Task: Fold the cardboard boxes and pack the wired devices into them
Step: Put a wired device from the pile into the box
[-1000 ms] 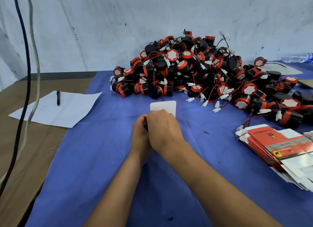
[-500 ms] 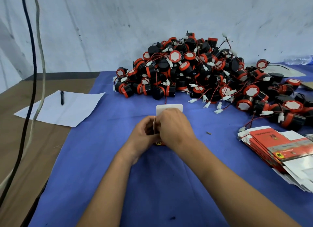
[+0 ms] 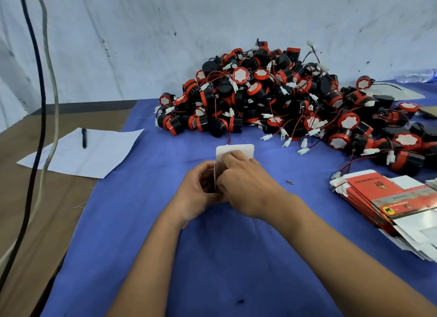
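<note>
Flat box stack [image 3: 387,198] label reads "ST".

A single wide-angle head view looks forward and down from close above the worktop [image 3: 132,234]. The forearms enter from the bottom edge, the hands meet at frame centre, and the wall [image 3: 165,33] fills the upper third.

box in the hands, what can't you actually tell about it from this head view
- Head view: most of the box sits behind the right hand and left hand; only a white flap shows.
- Whether a device is inside: hidden by both hands.
- Print on the flat box stack: too small, and cut off by the right edge.
</note>
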Tool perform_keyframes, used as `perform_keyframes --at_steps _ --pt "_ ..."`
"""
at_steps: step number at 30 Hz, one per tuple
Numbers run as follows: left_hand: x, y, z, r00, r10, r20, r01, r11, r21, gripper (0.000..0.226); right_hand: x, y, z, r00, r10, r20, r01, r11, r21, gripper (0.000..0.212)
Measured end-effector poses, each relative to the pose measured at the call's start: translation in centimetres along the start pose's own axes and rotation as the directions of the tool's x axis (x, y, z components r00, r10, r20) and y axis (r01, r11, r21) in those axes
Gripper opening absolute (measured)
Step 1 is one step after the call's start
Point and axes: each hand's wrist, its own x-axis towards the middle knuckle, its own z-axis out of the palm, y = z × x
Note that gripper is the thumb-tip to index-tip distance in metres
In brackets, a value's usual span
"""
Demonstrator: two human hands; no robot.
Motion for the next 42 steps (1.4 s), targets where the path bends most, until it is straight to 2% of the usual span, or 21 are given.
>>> perform_keyframes --at_steps 2,3,5,6,7,8,9,10,11,15,17,19,21,24,27,28,31,33,34,38,42 --pt "-0.2 0.0 0.1 1.000 0.004 -0.015 -0.004 1.000 -0.014 0.062 -0.8 0.8 -0.2 0.996 -0.065 -0.054 0.071 0.991 0.117 0.022" --pt "-0.2 0.0 0.1 1.000 0.003 -0.019 -0.004 1.000 -0.021 0.061 -1.2 1.2 -0.1 0.977 -0.049 -0.207 0.099 0.967 0.236 0.022" --pt "-0.1 -0.1 -0.1 1.000 -0.001 -0.021 0.000 1.000 -0.015 0.060 -1.7 2.3 0.5 0.801 0.232 -0.552 0.067 0.881 0.467 0.016" --pt "-0.1 0.0 -0.2 1.000 0.001 -0.023 -0.001 1.000 -0.004 0.061 -2.0 3.0 0.8 0.701 0.438 -0.563 -0.007 0.794 0.609 0.013" --pt "-0.1 0.0 -0.2 1.000 0.004 -0.027 -0.004 1.000 0.009 0.061 -2.1 3.7 1.1 0.659 0.611 -0.438 -0.086 0.640 0.764 0.010" --pt "-0.1 0.0 -0.1 1.000 0.004 -0.031 -0.003 1.000 0.016 0.062 -2.1 4.0 1.7 0.677 0.704 -0.215 -0.175 0.438 0.882 0.010" --pt "-0.2 0.0 0.0 1.000 0.004 -0.031 -0.003 1.000 0.018 0.062 -2.0 4.2 2.4 0.714 0.700 0.009 -0.259 0.252 0.933 0.017" --pt "-0.3 -0.1 0.2 1.000 0.002 -0.021 -0.002 1.000 0.000 0.062 -2.0 4.3 3.2 0.746 0.647 0.154 -0.308 0.131 0.942 0.023" --pt "-0.4 -0.1 0.2 1.000 -0.007 -0.003 0.007 0.999 -0.047 0.062 -2.0 4.3 3.7 0.771 0.601 0.210 -0.316 0.076 0.946 0.025" --pt "-0.3 0.4 -0.3 0.988 -0.070 0.134 0.121 0.900 -0.418 0.050 -2.0 4.5 4.6 0.836 0.538 0.110 -0.204 0.119 0.972 0.027" --pt "-0.2 0.5 0.0 0.990 -0.119 0.075 0.140 0.875 -0.464 0.039 -2.1 4.3 4.6 0.870 0.492 0.041 -0.107 0.108 0.988 0.037" --pt "-0.2 0.3 0.8 0.990 -0.129 -0.063 0.102 0.941 -0.324 0.027 -2.1 4.1 4.9 0.894 0.447 -0.041 -0.007 0.105 0.994 0.036" --pt "-0.1 0.0 1.6 0.983 -0.055 -0.175 0.041 0.996 -0.083 0.025 -2.3 4.0 5.0 0.912 0.403 -0.078 0.025 0.137 0.990 0.031" --pt "0.2 -0.2 2.5 0.953 0.045 -0.299 -0.008 0.992 0.125 0.035 -2.8 4.7 4.9 0.947 0.315 -0.056 -0.007 0.194 0.981 0.033" --pt "0.1 0.0 2.9 0.921 0.116 -0.371 -0.003 0.957 0.290 0.051 -3.3 5.3 4.6 0.975 0.223 -0.007 -0.019 0.115 0.993 0.041" --pt "0.0 0.0 2.8 0.926 0.087 -0.368 0.017 0.962 0.272 0.052 -3.3 5.2 4.5 0.972 0.233 -0.005 -0.021 0.109 0.994 0.036" --pt "-0.4 0.2 1.4 0.979 -0.116 -0.170 0.100 0.990 -0.097 0.039 -3.1 4.9 5.0 0.940 0.331 -0.082 -0.026 0.309 0.951 0.018" --pt "-0.8 0.3 -0.2 0.986 -0.166 0.022 0.165 0.941 -0.297 0.034 -3.0 4.8 5.5 0.942 0.317 -0.113 -0.025 0.402 0.915 0.023" --pt "-1.0 0.3 -0.7 0.984 -0.160 0.077 0.176 0.931 -0.319 0.033 -3.0 4.9 5.5 0.945 0.302 -0.123 -0.016 0.418 0.908 0.026" --pt "-1.2 -0.3 -0.3 1.000 0.005 0.015 -0.006 0.994 0.113 0.033 -3.0 5.2 5.3 0.942 0.228 -0.247 0.064 0.600 0.797 0.032" --pt "-0.6 -0.8 -0.1 0.997 0.079 -0.015 -0.076 0.986 0.145 0.027 -2.8 4.3 5.9 0.918 0.161 -0.363 0.109 0.776 0.621 0.027"
